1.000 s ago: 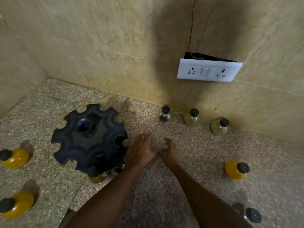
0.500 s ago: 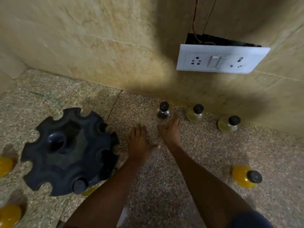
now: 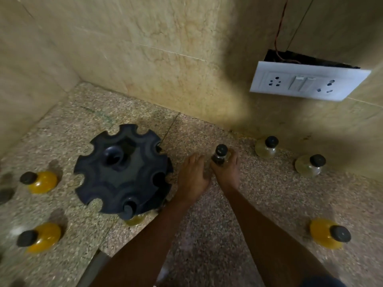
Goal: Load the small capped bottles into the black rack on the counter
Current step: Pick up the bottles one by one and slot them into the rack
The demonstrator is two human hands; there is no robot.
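While the right hand (image 3: 226,172) closes its grip round a clear bottle (image 3: 220,157), left hand (image 3: 192,177) flat alongside, fingers relaxed.

You look down on a speckled granite counter (image 3: 269,204) with a seam (image 3: 169,129) running toward 12 o'clock. Beige marbled walls (image 3: 155,59) meet in a corner at 10 o'clock. At 2 o'clock a white switch plate (image 3: 306,82) hangs loose from a dark opening (image 3: 290,56), with thin wires (image 3: 278,27) rising above it. The light is dim and warm, with heavy shadow under the plate.
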